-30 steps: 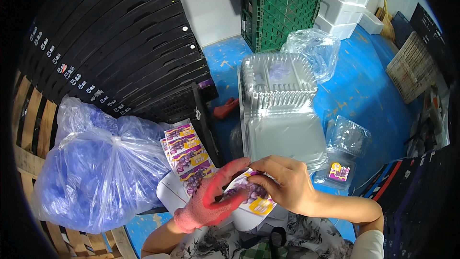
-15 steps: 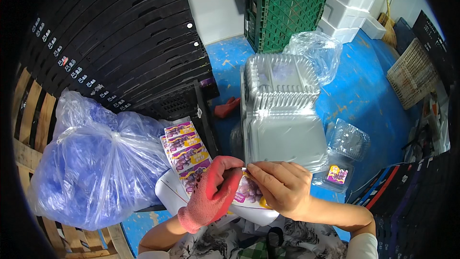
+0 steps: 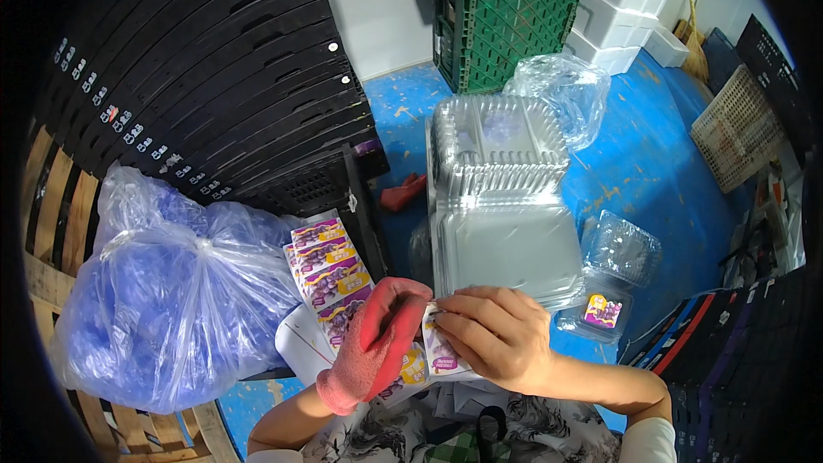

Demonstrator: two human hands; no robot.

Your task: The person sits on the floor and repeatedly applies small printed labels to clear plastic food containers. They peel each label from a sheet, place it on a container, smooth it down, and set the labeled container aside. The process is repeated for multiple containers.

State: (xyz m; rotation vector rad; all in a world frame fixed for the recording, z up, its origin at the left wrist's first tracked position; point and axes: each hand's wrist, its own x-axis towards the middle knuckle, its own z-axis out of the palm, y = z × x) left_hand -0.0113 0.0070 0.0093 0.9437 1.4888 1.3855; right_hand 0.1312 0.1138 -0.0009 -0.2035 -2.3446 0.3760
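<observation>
My left hand [image 3: 377,343], in a red glove, is closed with thumb and fingers pinched together on a sheet of grape-picture labels. My bare right hand [image 3: 501,339] grips one purple, white and yellow label [image 3: 442,357] at its upper edge, right beside the gloved fingertips. Whether this label is still joined to the backing is hidden by the fingers. The label strip [image 3: 329,267] runs up and left from under the glove, on white curled backing paper [image 3: 302,345]. Just beyond my hands stands a stack of clear plastic clamshell boxes [image 3: 507,244].
Left lies a tied clear bag [image 3: 180,309] of bluish-purple material, beside stacked black crates [image 3: 257,60]. On the blue floor at right is an opened clamshell [image 3: 630,249] bearing a grape label [image 3: 603,311]. A red glove [image 3: 403,193] lies beyond. Green crates [image 3: 519,30] stand farther back.
My right hand has shifted slightly left and drawn the label up, so it now hangs narrow and steeper. Another label on the backing shows under the glove.
</observation>
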